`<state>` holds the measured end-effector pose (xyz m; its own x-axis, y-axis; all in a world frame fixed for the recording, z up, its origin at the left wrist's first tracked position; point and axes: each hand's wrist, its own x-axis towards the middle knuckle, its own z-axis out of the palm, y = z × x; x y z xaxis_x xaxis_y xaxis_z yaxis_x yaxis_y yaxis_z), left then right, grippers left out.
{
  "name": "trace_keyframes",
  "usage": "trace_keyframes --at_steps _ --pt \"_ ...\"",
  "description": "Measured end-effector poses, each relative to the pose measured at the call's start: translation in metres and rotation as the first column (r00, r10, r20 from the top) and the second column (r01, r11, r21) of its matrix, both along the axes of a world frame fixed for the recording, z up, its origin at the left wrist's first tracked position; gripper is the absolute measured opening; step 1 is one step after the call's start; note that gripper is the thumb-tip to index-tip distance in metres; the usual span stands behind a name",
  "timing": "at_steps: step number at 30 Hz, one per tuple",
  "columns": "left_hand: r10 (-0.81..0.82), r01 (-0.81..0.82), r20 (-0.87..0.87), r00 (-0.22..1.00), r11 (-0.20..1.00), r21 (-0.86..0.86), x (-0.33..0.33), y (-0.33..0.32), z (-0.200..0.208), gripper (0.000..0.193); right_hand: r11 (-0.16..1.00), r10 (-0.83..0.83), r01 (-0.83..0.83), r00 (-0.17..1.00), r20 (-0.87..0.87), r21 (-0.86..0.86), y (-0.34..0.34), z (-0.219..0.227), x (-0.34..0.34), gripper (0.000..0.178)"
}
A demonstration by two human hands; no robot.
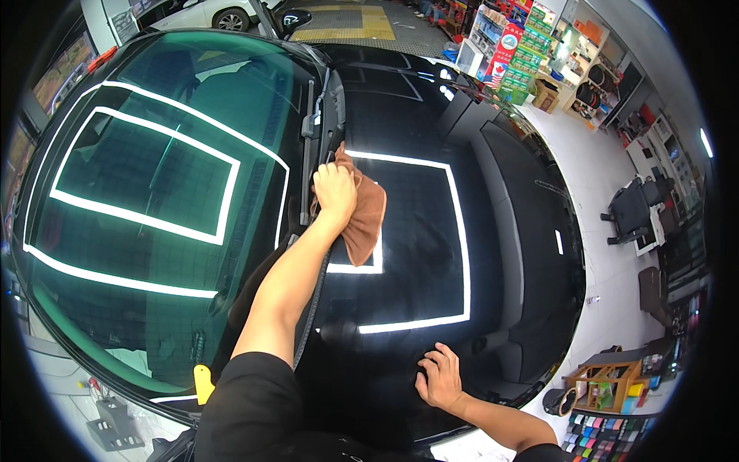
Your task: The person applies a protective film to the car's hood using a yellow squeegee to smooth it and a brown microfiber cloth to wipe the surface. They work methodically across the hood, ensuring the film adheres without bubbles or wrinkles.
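Note:
My left hand [336, 189] reaches far forward, its fingers closed on a brown cloth [366, 219]. The cloth lies against the seam between the windshield base and the glossy black car hood [416, 246], and its loose part spreads to the right over the paint. Just left of it runs a wiper arm [308, 146]. My right hand [440, 377] rests on the near part of the hood, fingers apart and slightly bent, holding nothing. A yellow, flat scraper-like piece [203, 383] sits at the near edge of the green-tinted windshield [146, 185].
Bright light frames reflect in glass and paint. Far right of the car stand shelves of goods [523, 54], a black office chair [635, 208] and a wooden stand [608, 385]. A white car [192, 15] is beyond. A dark step-like rack [115, 423] stands at the near left.

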<state>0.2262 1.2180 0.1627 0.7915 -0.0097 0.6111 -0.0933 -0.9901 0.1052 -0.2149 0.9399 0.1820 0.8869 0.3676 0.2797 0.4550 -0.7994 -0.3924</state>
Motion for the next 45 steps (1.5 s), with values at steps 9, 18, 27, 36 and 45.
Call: trace_keyframes --at_steps 9,18,27,36,45 --pt "-0.003 0.0 -0.138 0.99 1.0 -0.018 -0.196 0.019 0.01 0.025 1.0 0.003 -0.004 0.999 0.033 0.014 0.0 -0.001 -0.004 0.038" --pt "0.039 -0.059 -0.205 0.978 0.994 -0.092 -0.412 0.061 0.016 0.027 0.998 -0.02 0.01 0.99 0.142 0.07 0.001 -0.012 -0.005 0.032" --pt "-0.029 0.053 -0.343 0.939 0.997 0.059 -0.597 0.168 0.049 0.024 0.991 -0.076 0.055 0.98 0.184 0.118 -0.006 -0.023 -0.011 0.028" --pt "-0.071 0.101 -0.198 0.978 0.984 0.145 -0.605 0.187 0.036 0.026 0.986 -0.149 0.125 0.956 0.254 0.109 -0.005 -0.029 -0.012 0.027" --pt "0.041 -0.19 -0.196 0.98 0.505 -0.842 -0.654 0.139 0.053 0.05 0.906 -0.318 0.256 0.938 0.14 0.337 -0.006 -0.038 -0.061 0.024"
